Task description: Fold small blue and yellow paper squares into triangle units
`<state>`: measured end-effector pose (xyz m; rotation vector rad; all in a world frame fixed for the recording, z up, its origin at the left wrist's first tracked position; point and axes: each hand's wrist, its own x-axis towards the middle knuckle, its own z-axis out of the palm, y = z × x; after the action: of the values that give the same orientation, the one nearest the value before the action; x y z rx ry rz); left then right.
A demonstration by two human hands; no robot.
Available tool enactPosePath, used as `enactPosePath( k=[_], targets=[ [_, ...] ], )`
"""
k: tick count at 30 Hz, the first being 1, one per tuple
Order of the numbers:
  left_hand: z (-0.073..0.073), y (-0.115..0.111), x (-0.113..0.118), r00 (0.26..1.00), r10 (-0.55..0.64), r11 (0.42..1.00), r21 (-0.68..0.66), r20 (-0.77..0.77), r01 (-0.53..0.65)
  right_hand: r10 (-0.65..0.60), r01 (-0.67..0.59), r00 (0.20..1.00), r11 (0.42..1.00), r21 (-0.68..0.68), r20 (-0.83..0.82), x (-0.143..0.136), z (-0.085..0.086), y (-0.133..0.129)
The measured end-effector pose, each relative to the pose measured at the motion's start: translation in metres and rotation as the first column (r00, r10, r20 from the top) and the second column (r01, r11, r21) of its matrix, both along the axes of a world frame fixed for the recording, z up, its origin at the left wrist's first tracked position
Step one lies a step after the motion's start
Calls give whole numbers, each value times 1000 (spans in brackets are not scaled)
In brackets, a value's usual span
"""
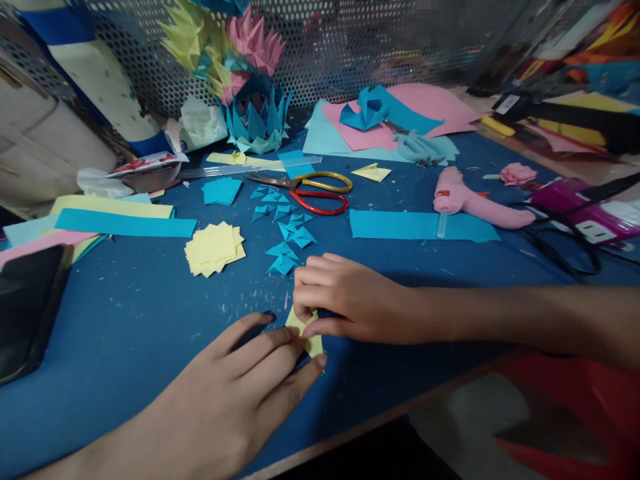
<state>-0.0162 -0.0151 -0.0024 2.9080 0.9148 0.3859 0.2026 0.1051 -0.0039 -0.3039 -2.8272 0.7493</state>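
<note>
A small piece of yellow paper (314,345) lies on the blue tabletop, partly covered by my fingers. My left hand (240,387) grips it from the lower left, thumb at its near edge and fingertips on top. From the right, my right hand (345,297) has its fingers curled and pinches the paper's upper part between thumb and fingers. Just beyond my hands are several small folded blue paper pieces (283,257). A stack of yellow paper squares (215,249) sits to their left, and blue squares (221,191) lie farther back.
Scissors (320,193) with one yellow and one red handle lie behind the folded pieces. At right are a pink glue gun (470,203) on a blue strip (390,225) and a black cable (565,250). A phone (30,307) rests at left; paper flowers (257,117) stand behind.
</note>
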Motion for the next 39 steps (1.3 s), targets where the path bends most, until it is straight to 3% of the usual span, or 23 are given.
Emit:
enactPosePath(
  k=[15, 35, 39],
  targets=[
    [6, 1, -2, 1000, -6, 1000, -2, 6, 6, 12, -12, 1000, 1000, -21, -12, 1, 0, 1],
    [3, -4, 2, 999, 45, 999, 25, -21, -44, 9, -9, 1000, 1000, 28, -4, 1, -1, 0],
    [5, -3, 4, 999, 4, 998, 63, -37, -2, -3, 3, 1000, 1000, 9, 14, 1, 1, -1]
  ],
)
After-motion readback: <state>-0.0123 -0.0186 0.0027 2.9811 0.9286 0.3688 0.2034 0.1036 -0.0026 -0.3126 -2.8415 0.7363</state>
